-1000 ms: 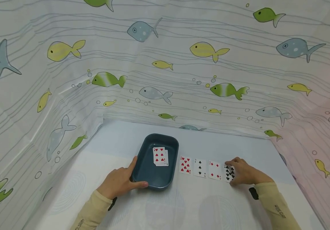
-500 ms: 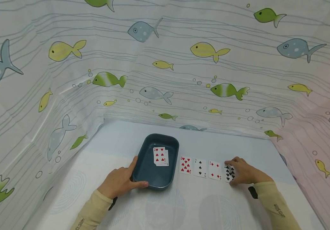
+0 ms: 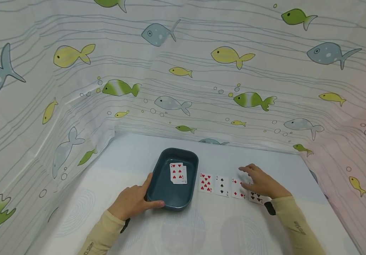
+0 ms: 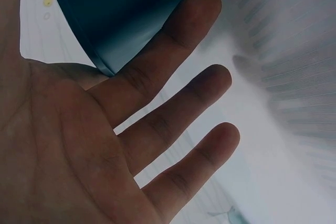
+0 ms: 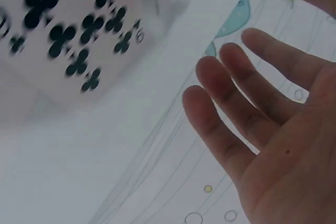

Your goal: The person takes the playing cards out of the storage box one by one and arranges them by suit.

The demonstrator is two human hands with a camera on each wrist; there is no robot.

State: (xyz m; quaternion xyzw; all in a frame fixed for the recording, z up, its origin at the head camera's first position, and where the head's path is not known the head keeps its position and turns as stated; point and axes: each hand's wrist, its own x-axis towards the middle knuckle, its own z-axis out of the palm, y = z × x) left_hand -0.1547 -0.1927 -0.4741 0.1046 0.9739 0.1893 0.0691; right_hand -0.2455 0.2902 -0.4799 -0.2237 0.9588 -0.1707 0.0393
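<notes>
In the head view, my left hand [image 3: 132, 202] rests at the left side of a dark blue tray [image 3: 170, 197], thumb along its near corner. Its fingers [image 4: 176, 106] look straight and spread in the left wrist view. Inside the tray lies a small stack of playing cards [image 3: 177, 173], a hearts card on top. My right hand [image 3: 262, 182] hovers with loosely bent fingers, nothing in them, over the right end of a row of face-up cards. Beneath it is a clubs card [image 3: 256, 198], partly hidden; beside that lies a diamonds card [image 3: 238, 189].
Leftward along the row come a spades card [image 3: 222, 186] and a hearts card [image 3: 205, 183], the latter close to the tray's right wall. All lie on a pale table [image 3: 221, 219]. A fish-patterned curtain [image 3: 202, 106] encloses the table at the back and sides.
My right hand has let go of the clubs card, risen and shifted slightly left, its fingers now apart from it. My left hand and the tray have not moved.
</notes>
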